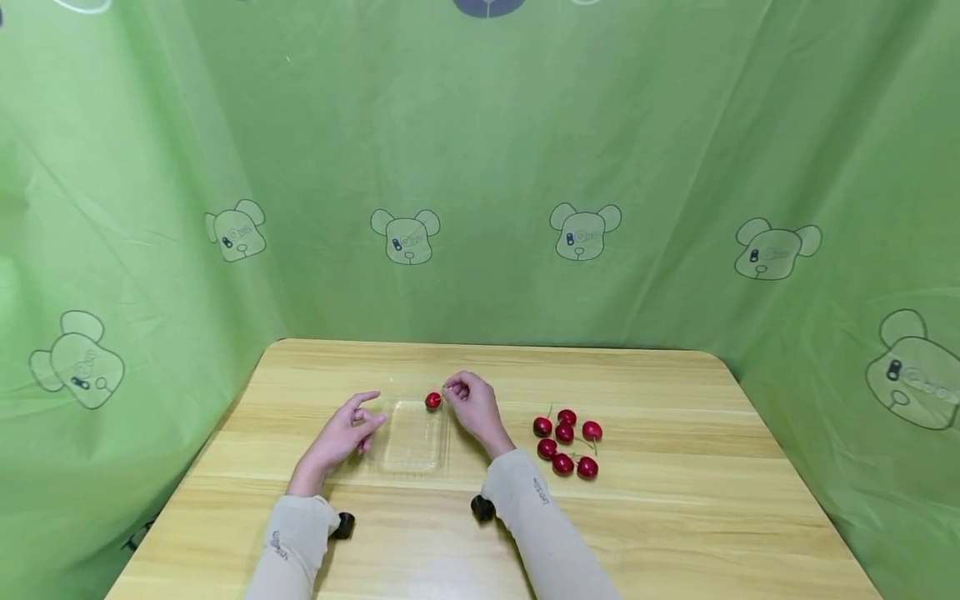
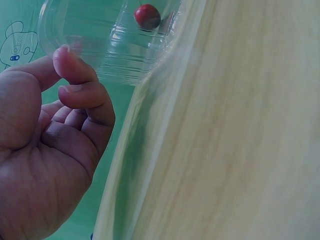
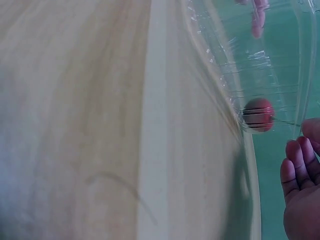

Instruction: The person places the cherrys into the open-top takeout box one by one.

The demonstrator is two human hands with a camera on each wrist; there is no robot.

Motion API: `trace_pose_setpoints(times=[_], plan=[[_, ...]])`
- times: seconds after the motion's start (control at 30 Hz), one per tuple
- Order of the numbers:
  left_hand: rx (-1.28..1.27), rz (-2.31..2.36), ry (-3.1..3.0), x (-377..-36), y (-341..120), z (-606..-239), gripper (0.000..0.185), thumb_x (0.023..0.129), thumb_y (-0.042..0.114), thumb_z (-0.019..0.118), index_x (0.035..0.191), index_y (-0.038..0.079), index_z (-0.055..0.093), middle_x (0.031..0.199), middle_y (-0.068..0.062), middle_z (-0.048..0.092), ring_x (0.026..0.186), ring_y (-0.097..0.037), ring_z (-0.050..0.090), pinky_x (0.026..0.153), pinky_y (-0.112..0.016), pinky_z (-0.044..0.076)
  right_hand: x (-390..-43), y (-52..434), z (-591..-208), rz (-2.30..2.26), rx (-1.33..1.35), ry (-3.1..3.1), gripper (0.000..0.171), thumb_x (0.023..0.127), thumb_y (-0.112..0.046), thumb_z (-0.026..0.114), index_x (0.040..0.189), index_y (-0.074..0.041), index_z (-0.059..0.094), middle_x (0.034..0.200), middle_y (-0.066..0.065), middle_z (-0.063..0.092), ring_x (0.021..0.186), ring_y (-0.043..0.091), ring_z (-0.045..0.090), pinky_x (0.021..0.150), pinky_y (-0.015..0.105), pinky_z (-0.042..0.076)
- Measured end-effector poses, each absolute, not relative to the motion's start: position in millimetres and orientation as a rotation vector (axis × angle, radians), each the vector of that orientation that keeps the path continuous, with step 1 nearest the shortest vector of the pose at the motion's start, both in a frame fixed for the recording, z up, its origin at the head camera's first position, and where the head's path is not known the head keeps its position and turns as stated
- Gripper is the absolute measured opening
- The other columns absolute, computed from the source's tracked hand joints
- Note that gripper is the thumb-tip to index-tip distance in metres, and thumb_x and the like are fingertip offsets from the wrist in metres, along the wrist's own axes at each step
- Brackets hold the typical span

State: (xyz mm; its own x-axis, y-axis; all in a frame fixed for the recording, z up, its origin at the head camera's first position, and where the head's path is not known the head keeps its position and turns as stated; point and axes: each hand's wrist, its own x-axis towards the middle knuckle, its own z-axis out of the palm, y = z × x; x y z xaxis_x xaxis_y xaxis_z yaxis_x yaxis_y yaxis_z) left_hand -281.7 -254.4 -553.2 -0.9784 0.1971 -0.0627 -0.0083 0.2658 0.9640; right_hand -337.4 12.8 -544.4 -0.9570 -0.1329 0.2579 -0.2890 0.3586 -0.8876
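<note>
— So, what is the right hand (image 1: 474, 406) doing over that clear plastic tray (image 1: 411, 467)?

— It is pinching a thin stem between curled fingers, and a red cherry (image 1: 432, 401) is hanging from it, right over the tray's far right corner. From the right wrist the cherry (image 3: 258, 114) is showing through the clear wall, with the fingertips (image 3: 296, 159) just beside it.

— And the left hand (image 1: 341, 433)?

— It is holding nothing. It is lying at the tray's left edge with the fingers loose and partly stretched toward it. From the left wrist the index fingertip (image 2: 70, 62) is looking as if it is touching the tray's wall (image 2: 95, 55), though I cannot tell for sure. The same cherry (image 2: 147, 16) is showing through the plastic there.

— Where is the tray sitting?

— It is lying flat on the wooden desk (image 1: 675, 517), near the middle, between the two hands.

— Anything else lying about?

— Seven more cherries (image 1: 566, 442) are sitting in a loose cluster on the desk, to the right of the right hand and clear of the tray. A green cloth with bear faces (image 1: 406, 236) is hanging behind and to both sides.
</note>
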Motion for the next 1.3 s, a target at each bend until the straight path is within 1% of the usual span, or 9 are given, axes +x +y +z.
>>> trace_pose_setpoints(times=[0.63,1.03,1.13,1.3], plan=[[0.189,1.788,2.373,-282.0,-254.9,-554.0,0.068,0.103,0.021,0.065,0.160,0.005,0.031,0.087,-0.010,0.059,0.062,-0.013,0.057,0.055,-0.024,0.050,-337.5,11.8,-545.1,1.697,0.358,-2.458,0.006,0.094,-0.003,0.072,0.099,0.000,0.072,0.088,0.008,0.064,0.079,0.014,0.055,0.069,0.016,0.046],[0.188,1.778,2.378,-280.9,-254.0,-555.6,0.066,0.103,0.021,0.065,0.159,0.007,0.032,0.088,-0.011,0.060,0.062,-0.014,0.057,0.056,-0.023,0.050,-335.6,13.3,-547.2,1.704,0.359,-2.458,0.008,0.094,-0.005,0.072,0.103,-0.003,0.072,0.089,0.006,0.064,0.079,0.013,0.055,0.069,0.017,0.048],[0.189,1.781,2.376,-279.7,-253.1,-554.8,0.066,0.103,0.021,0.065,0.159,0.007,0.032,0.089,-0.012,0.060,0.063,-0.014,0.057,0.057,-0.023,0.050,-335.1,14.2,-545.5,1.692,0.362,-2.462,0.010,0.095,-0.004,0.071,0.105,-0.001,0.072,0.089,0.008,0.064,0.078,0.013,0.055,0.069,0.017,0.048],[0.199,1.792,2.368,-279.1,-254.1,-551.6,0.069,0.103,0.022,0.065,0.160,0.005,0.030,0.091,-0.013,0.060,0.063,-0.014,0.057,0.056,-0.024,0.050,-333.8,18.1,-539.6,1.670,0.370,-2.476,0.014,0.096,-0.005,0.071,0.108,0.001,0.072,0.088,0.007,0.064,0.078,0.013,0.055,0.070,0.018,0.048]])
